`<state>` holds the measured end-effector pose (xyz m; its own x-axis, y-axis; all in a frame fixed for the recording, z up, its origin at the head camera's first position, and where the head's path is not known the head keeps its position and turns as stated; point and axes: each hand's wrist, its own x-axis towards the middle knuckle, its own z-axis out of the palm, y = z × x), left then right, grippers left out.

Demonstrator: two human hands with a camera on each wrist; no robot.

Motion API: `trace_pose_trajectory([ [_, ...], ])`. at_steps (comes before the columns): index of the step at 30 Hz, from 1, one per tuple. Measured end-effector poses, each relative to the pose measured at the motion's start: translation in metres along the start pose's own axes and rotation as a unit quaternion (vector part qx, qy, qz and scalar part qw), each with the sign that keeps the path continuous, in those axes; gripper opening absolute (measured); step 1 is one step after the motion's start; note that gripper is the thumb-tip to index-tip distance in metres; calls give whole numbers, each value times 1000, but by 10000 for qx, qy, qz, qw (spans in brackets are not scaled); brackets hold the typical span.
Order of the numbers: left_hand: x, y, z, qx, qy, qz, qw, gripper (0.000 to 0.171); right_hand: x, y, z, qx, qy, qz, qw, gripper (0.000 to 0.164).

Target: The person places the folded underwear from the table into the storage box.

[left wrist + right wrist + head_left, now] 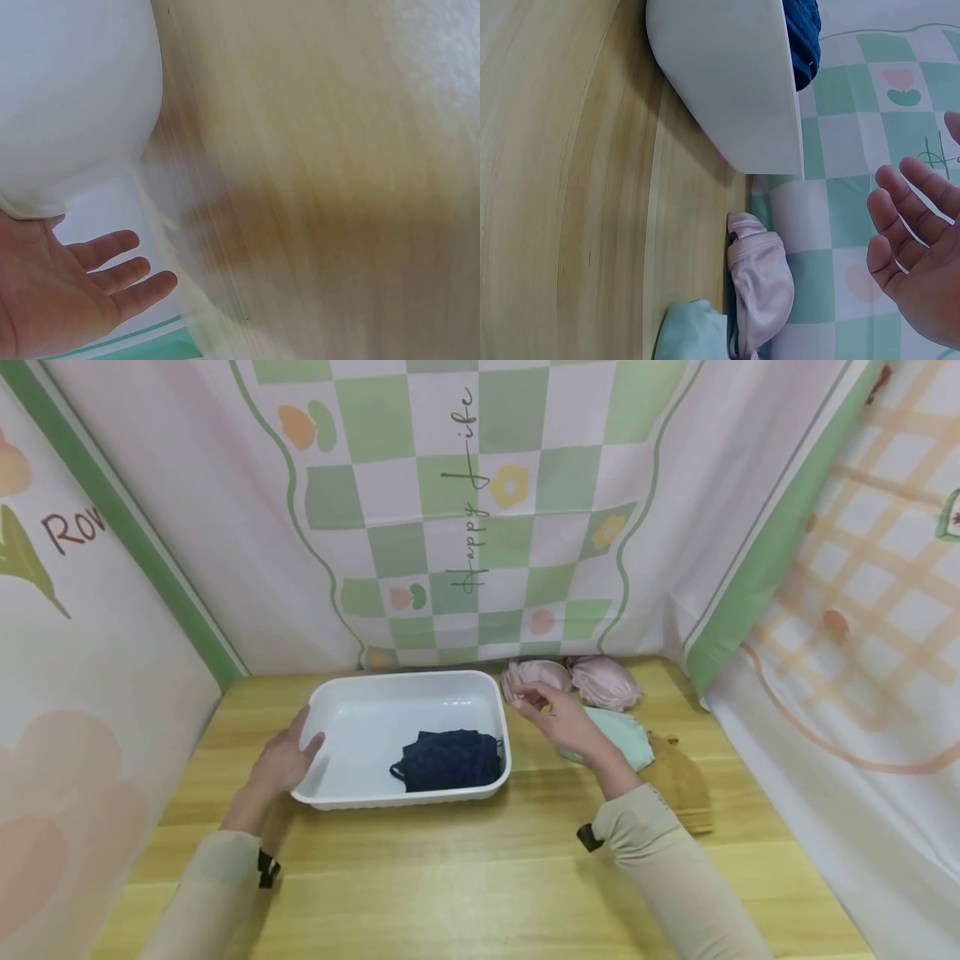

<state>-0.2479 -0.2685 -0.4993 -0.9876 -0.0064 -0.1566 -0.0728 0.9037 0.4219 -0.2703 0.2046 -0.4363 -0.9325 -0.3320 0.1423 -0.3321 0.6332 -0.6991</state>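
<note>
A white plastic tray [360,735] stands on the table, with a folded navy bra [453,762] in its right front part. My left hand [285,760] holds the tray's left rim, thumb over the inside. Three of its fingers [112,279] stretch past the outer wall in the left wrist view. Just right of the tray, my right hand [562,718] hovers with loosely bent, spread fingers and nothing in them. Behind it lies a pink bra [606,683], its cups side by side. Partly under the right forearm lie a mint green bra [626,737] and a mustard bra [678,785].
The wooden table [450,868] ends at a printed curtain [442,543] at the back. More cloth hangs at the left and right sides. The tray's back edge is close to the back curtain.
</note>
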Motion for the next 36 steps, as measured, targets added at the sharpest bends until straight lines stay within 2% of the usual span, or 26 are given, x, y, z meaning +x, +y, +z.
trace_pose_trajectory([
  [9, 1, 0, -1, -17, -32, -19, 10000, 79, -1, 1, -5, -171, 60, -97, 9998, 47],
  [18, 3, -1, 0, 21, -10, -34, 10000, 79, -1, 4, -10, -134, -14, 29, 9999, 49],
  [36, 1, 1, -1, -52, -49, -45, 10000, 79, -9, 17, -19, -31, 90, 201, 9998, 49],
])
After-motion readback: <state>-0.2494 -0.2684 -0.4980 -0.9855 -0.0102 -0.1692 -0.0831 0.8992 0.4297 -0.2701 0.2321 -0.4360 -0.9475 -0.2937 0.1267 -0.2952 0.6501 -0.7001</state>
